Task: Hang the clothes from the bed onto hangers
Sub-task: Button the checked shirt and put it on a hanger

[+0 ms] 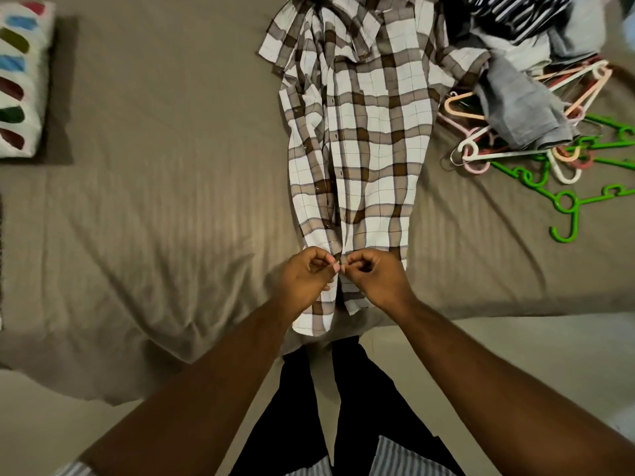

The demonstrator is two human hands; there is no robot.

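A brown-and-white plaid button-up shirt (pixel 374 139) lies lengthwise on the taupe-sheeted bed (pixel 171 166). The left hand (pixel 304 274) and right hand (pixel 374 274) each pinch its front edges near the hem, apparently working a button. The next move likely calls for one of the coloured plastic hangers (pixel 563 156) heaped to the right.

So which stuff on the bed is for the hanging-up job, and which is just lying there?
For the job: brown-and-white plaid button shirt, pinched near its hem by the left hand and right hand; tangle of green, pink and white plastic hangers; heap of grey and striped clothes.
Just lying there: white pillow with coloured ovals.
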